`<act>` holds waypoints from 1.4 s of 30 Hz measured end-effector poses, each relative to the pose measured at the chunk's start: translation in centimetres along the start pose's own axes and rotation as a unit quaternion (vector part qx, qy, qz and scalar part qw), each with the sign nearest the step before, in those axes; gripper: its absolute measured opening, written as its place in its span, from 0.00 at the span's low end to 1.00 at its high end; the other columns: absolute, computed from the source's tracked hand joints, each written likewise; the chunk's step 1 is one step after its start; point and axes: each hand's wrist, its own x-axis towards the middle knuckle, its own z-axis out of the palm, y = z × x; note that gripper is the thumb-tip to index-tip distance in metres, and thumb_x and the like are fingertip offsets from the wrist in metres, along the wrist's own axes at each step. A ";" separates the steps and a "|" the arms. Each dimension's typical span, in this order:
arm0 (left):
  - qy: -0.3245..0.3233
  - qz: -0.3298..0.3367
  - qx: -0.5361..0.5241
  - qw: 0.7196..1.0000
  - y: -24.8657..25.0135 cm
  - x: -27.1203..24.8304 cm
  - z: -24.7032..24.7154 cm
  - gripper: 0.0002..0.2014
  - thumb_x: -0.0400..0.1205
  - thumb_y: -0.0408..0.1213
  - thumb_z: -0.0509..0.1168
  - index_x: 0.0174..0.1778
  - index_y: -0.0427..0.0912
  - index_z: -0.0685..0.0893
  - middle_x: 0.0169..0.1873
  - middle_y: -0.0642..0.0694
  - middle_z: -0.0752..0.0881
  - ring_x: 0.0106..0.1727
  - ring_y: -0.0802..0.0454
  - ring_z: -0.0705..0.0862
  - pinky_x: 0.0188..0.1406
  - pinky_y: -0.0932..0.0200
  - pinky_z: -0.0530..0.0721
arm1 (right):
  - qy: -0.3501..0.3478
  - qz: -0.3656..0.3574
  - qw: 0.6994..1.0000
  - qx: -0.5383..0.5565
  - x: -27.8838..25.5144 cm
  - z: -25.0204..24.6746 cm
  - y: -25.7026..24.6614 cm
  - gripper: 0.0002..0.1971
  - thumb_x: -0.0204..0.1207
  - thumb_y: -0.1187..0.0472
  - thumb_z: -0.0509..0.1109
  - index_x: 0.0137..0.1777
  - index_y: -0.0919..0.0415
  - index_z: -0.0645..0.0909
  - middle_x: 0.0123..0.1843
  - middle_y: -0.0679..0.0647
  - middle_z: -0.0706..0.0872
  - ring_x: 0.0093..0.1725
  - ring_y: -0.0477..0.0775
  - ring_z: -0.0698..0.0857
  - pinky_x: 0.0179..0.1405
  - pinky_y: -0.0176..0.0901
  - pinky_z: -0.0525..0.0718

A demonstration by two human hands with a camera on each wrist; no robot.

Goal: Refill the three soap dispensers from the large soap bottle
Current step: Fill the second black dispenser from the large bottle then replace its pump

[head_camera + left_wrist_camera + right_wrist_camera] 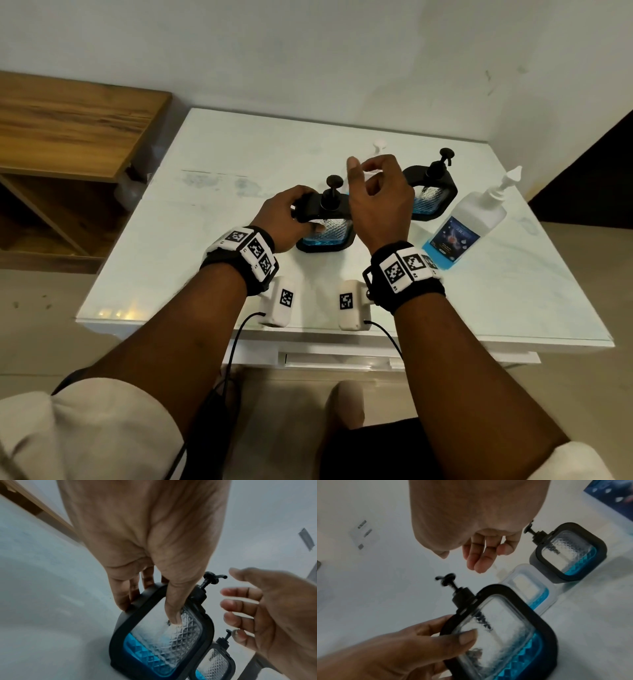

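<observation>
My left hand (303,216) grips the near black-framed soap dispenser (325,236) by its left side, thumb pressed on the patterned glass face (164,635); a little blue soap lies at its bottom. My right hand (368,173) hovers just above and right of its black pump (334,186), fingers loosely curled and holding nothing (460,559). A clear white-framed dispenser (527,588) stands behind, mostly hidden by the right hand in the head view. A second black dispenser (433,195) stands further right. The large soap bottle (469,222) with a white pump stands at the right.
Everything stands on a white glass-topped table (205,240) against a white wall. A wooden shelf unit (68,137) adjoins the table's left side. Two white tagged boxes (277,301) with cables hang below my wrists near the front edge.
</observation>
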 end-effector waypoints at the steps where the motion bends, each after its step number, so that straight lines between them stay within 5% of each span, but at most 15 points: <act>1: 0.005 -0.001 -0.003 1.000 -0.1 0.1 -0.2 0.28 0.72 0.36 0.82 0.68 0.49 0.82 0.60 0.49 0.86 0.61 0.44 0.86 0.67 0.45 0.84 | 0.001 0.009 1.000 0.004 0.2 -0.2 0.4 0.16 0.83 0.41 0.71 0.49 0.55 0.82 0.28 0.48 0.82 0.29 0.42 0.81 0.37 0.33 0.80; 4: 0.015 -0.002 -0.010 1.000 -0.3 0.5 -0.9 0.28 0.73 0.33 0.81 0.69 0.48 0.81 0.61 0.47 0.84 0.61 0.43 0.85 0.64 0.47 0.85 | -0.005 0.044 0.999 0.008 0.5 -0.3 2.0 0.13 0.85 0.47 0.70 0.45 0.56 0.82 0.35 0.44 0.84 0.35 0.38 0.82 0.42 0.33 0.80; 8: 0.016 -0.006 -0.042 0.999 -0.6 1.0 -1.8 0.30 0.76 0.24 0.77 0.72 0.43 0.75 0.60 0.45 0.82 0.61 0.42 0.86 0.56 0.55 0.85 | -0.092 0.075 0.993 0.000 -0.1 0.4 4.2 0.08 0.81 0.51 0.72 0.47 0.55 0.86 0.42 0.43 0.88 0.45 0.49 0.89 0.55 0.58 0.89; 13: 0.056 -0.008 -0.033 0.998 -1.6 1.7 -2.7 0.29 0.75 0.24 0.77 0.71 0.43 0.78 0.64 0.47 0.82 0.64 0.45 0.86 0.59 0.57 0.84 | -0.183 0.069 0.981 0.003 -1.6 1.7 4.6 0.14 0.78 0.54 0.77 0.62 0.50 0.84 0.49 0.38 0.89 0.52 0.48 0.91 0.56 0.57 0.91; 16: 0.097 -0.015 -0.030 0.995 -2.2 2.4 -2.7 0.32 0.77 0.25 0.76 0.76 0.48 0.78 0.68 0.46 0.82 0.60 0.50 0.85 0.52 0.71 0.81 | -0.170 0.079 0.982 0.031 -1.7 2.9 4.5 0.16 0.79 0.57 0.77 0.65 0.52 0.83 0.54 0.50 0.92 0.45 0.37 0.91 0.52 0.39 0.90; 18: 0.126 -0.022 -0.019 0.992 -2.7 2.8 -2.6 0.33 0.77 0.29 0.77 0.79 0.52 0.77 0.69 0.44 0.82 0.60 0.49 0.85 0.58 0.62 0.85 | -0.164 0.089 0.981 0.051 -1.9 3.8 4.0 0.17 0.80 0.59 0.77 0.68 0.55 0.83 0.59 0.54 0.92 0.42 0.25 0.87 0.44 0.22 0.84; 20: 0.146 -0.028 -0.005 0.989 -3.1 3.1 -2.4 0.34 0.78 0.31 0.77 0.80 0.54 0.76 0.68 0.43 0.82 0.62 0.46 0.85 0.65 0.53 0.85 | -0.158 0.104 0.979 0.079 -2.1 4.7 3.8 0.20 0.81 0.61 0.76 0.73 0.56 0.81 0.63 0.53 0.89 0.43 0.19 0.84 0.44 0.18 0.81; 24: 0.167 -0.023 -0.039 0.985 -3.5 3.4 -2.1 0.33 0.79 0.26 0.73 0.81 0.50 0.75 0.68 0.42 0.82 0.63 0.45 0.86 0.66 0.51 0.86 | -0.142 0.137 0.972 0.130 -2.6 6.1 3.7 0.24 0.82 0.63 0.75 0.78 0.57 0.77 0.66 0.49 0.83 0.45 0.11 0.79 0.47 0.14 0.78; 30: 0.197 -0.042 -0.055 0.978 -3.6 4.7 -2.6 0.20 0.80 0.25 0.71 0.67 0.41 0.78 0.65 0.43 0.84 0.61 0.44 0.88 0.58 0.49 0.89 | -0.131 0.153 0.963 0.181 -3.0 7.6 3.7 0.28 0.82 0.66 0.75 0.81 0.58 0.75 0.71 0.52 0.83 0.47 0.15 0.82 0.49 0.16 0.79; 37: 0.159 -0.041 -0.077 0.983 -4.1 5.0 -2.8 0.24 0.78 0.22 0.72 0.68 0.40 0.76 0.62 0.48 0.81 0.62 0.48 0.85 0.58 0.60 0.84 | -0.165 0.152 0.958 0.181 -2.7 8.1 4.4 0.33 0.82 0.63 0.76 0.85 0.53 0.70 0.77 0.49 0.80 0.52 0.21 0.85 0.52 0.19 0.80; 42: 0.136 -0.034 -0.093 0.986 -4.3 4.9 -2.8 0.27 0.77 0.20 0.71 0.72 0.40 0.75 0.70 0.43 0.81 0.68 0.45 0.85 0.62 0.58 0.84 | -0.191 0.154 0.951 0.189 -2.5 8.0 4.6 0.36 0.82 0.61 0.77 0.87 0.49 0.66 0.79 0.46 0.78 0.68 0.43 0.87 0.56 0.23 0.83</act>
